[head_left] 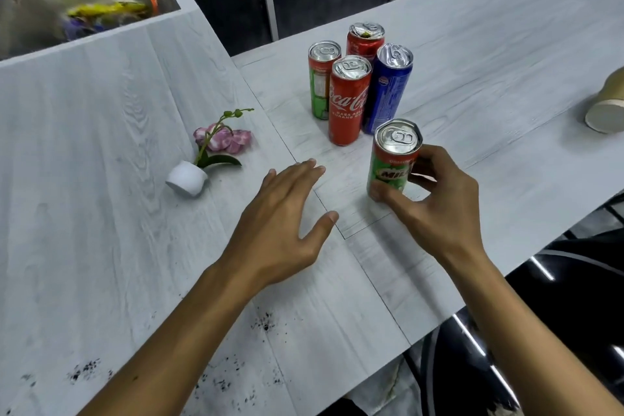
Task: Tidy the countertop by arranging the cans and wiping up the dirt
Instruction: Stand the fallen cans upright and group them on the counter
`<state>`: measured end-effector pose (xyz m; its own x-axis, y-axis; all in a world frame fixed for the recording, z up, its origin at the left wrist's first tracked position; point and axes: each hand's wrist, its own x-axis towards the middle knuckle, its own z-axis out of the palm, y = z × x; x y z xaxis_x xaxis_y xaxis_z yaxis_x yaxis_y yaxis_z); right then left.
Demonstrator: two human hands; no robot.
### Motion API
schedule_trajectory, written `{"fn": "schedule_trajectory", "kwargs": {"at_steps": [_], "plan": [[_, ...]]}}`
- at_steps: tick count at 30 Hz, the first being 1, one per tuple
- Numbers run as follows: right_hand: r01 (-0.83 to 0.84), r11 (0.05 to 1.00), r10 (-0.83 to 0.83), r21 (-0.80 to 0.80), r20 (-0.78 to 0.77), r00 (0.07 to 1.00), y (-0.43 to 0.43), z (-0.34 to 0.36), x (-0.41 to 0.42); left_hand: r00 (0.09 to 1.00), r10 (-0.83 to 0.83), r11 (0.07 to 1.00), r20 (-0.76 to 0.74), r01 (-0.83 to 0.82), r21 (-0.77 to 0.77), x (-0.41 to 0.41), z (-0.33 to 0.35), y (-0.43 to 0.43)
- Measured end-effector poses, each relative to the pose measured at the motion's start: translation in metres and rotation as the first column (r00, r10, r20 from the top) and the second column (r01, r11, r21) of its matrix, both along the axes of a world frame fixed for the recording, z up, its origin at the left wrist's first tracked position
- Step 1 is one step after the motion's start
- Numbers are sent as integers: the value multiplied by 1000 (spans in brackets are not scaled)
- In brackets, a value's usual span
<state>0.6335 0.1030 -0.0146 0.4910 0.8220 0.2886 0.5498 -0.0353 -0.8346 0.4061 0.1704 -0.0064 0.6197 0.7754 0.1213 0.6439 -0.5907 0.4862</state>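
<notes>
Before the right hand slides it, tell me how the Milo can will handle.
The Milo can stands upright, taller than wide, so a high push would probably tip it; once down, its round body would likely roll. Its smooth metal wall may slip in the grip of the right hand.

We can read the white script "Coca-Cola" on the front red can [347, 101]. Under it stand small capitals, "RASA" and "KURANG", and the rest is turned away. On the green can [388, 176] we read "MIL", and the next letter is hidden. The blue can [388, 94] carries fine print too small to read.
</notes>
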Motion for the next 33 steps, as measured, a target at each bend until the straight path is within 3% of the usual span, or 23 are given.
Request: {"fn": "schedule_trajectory", "kwargs": {"at_steps": [33], "plan": [[38,999,-36,-31,40,999,59,-21,74,998,11,998,-67,-15,-63,61,-14,30]]}}
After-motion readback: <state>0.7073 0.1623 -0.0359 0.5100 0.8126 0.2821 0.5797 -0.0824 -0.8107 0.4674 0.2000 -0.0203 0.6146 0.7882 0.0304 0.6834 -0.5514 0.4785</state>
